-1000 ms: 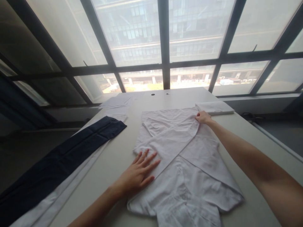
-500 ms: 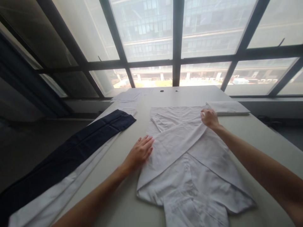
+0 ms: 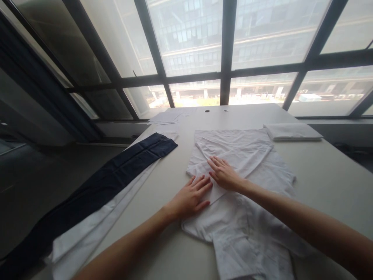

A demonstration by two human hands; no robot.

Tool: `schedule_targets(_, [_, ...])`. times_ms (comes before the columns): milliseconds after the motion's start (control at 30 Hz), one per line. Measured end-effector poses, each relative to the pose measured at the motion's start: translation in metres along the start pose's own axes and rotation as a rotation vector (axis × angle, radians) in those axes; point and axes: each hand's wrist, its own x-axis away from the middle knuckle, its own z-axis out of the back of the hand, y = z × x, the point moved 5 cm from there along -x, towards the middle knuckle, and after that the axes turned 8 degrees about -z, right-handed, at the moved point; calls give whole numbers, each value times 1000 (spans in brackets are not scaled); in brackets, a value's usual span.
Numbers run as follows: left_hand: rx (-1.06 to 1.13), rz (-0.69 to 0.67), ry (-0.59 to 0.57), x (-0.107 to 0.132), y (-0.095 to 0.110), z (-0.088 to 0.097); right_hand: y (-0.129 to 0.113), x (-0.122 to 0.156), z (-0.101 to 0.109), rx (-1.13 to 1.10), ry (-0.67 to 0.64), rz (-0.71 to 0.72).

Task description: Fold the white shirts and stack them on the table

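Left hand (image 3: pixel 189 199): palm-down, gripping nothing, on white garment (image 3: pixel 233 212), 9 o'clock side
Right hand (image 3: pixel 225 175): fingers extended flat, at left's 2 o'clock, nearer garment's middle
White garment: on bench (image 3: pixel 163 179), beneath both, long axis 12-to-6

Garment (image 3: pixel 233 216) of matt cloth (creased)

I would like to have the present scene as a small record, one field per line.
Left hand: palm down, fingers spread, on white garment
Right hand: palm down, on the same garment
Table, left side: dark garment lying partly over white fabric
Table, far right: folded white cloth
Behind table: framed windows
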Motion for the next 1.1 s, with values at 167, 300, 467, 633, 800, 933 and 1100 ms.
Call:
schedule_targets(167, [21, -7, 28, 0, -6, -4, 14, 1, -16, 48, -89, 3])
schedule_targets(300, [94, 31, 173, 2, -15, 7, 9, 6, -9, 30, -44, -3])
schedule_targets(467, [114, -62, 177, 0, -8, 10, 29, 7, 21, 1, 85, -67])
schedule_targets(633, [50, -104, 96, -4, -6, -5, 127, 7, 64, 36, 206, -390])
schedule_targets(800, [26, -101, 30, -6, -6, -8, 186, 25, 83, 55, 289, -620])
schedule_targets(933, [10, -99, 22, -7, -2, -3, 128, 32, 63, 9, 282, -433])
schedule_targets(1100, [-36, -109, 35, -8, -2, -6, 12, 34, 17, -28, -1, 42])
